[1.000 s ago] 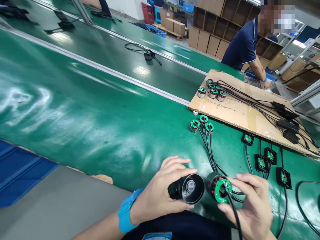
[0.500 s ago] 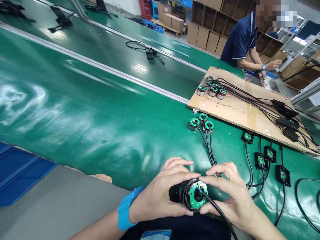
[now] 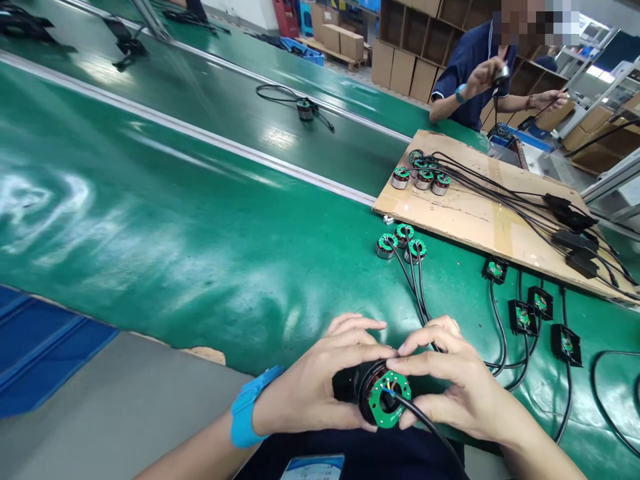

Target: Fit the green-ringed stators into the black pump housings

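Low in front of my body, I hold a motor stator [image 3: 391, 408] with a ring-shaped green circuit board facing up towards me. Colored wires and a black cable [image 3: 425, 421] come out of its middle. My right hand [image 3: 453, 380] pinches the stator's edge between thumb and fingers. On the other side, my left hand [image 3: 320, 377] is curled around a black round housing [image 3: 364, 393] that sits against the stator; copper windings show between them. How deep the stator sits in the housing is hidden. Beyond my hands, several similar stators [image 3: 387, 246] stand on the green mat.
Small black boxes with circuit boards [image 3: 523, 318] lie at the right, joined to cables. A cardboard sheet [image 3: 465, 223] bears more stators and cables. One stator [image 3: 305, 109] lies on the recessed strip behind. Across the bench a person [image 3: 473, 80] handles a cylindrical part.
The stator and housing have tilted and shifted slightly left, with my right fingers following. Across the bench, the co-worker's hands have moved apart, one raised with a cylindrical part.
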